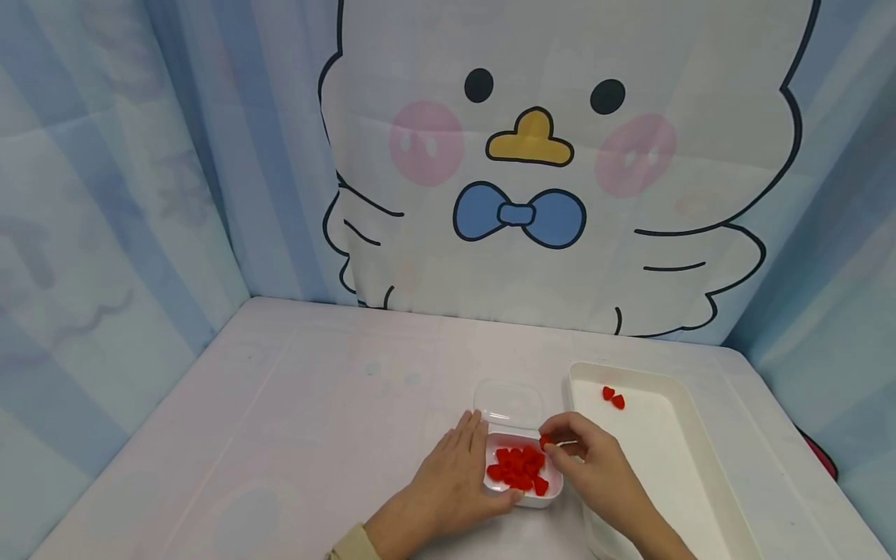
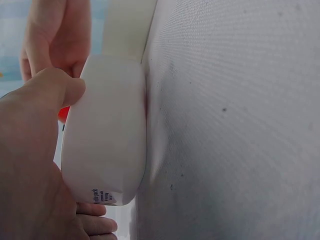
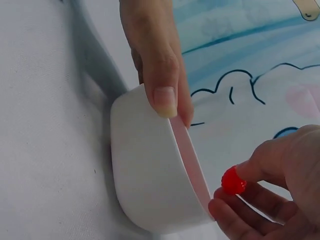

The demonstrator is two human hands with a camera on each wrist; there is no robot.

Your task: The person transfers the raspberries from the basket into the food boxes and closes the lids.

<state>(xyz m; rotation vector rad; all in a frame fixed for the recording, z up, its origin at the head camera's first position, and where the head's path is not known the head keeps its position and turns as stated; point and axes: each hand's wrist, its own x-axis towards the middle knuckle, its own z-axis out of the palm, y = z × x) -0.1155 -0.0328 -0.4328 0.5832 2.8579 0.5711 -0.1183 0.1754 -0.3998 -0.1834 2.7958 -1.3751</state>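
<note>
A small white box (image 1: 535, 502) with a clear flip lid (image 1: 508, 403) thrown back stands on the table, several small red pieces (image 1: 516, 468) inside it. My left hand (image 1: 451, 470) holds the box by its left side, fingers along the wall; the right wrist view shows its thumb (image 3: 165, 100) hooked over the rim. Over the box's right edge, my right hand (image 1: 591, 467) pinches one red, bumpy, berry-like piece (image 3: 233, 180) between thumb and fingers. In the left wrist view the box wall (image 2: 107, 130) hides most of the contents.
A shallow cream tray (image 1: 707, 459) lies to the right of the box, with two red pieces (image 1: 614, 397) near its far left corner. A pale cloth covers the table (image 1: 280, 435). Behind it hangs a curtain (image 1: 420, 264) with a cartoon bird.
</note>
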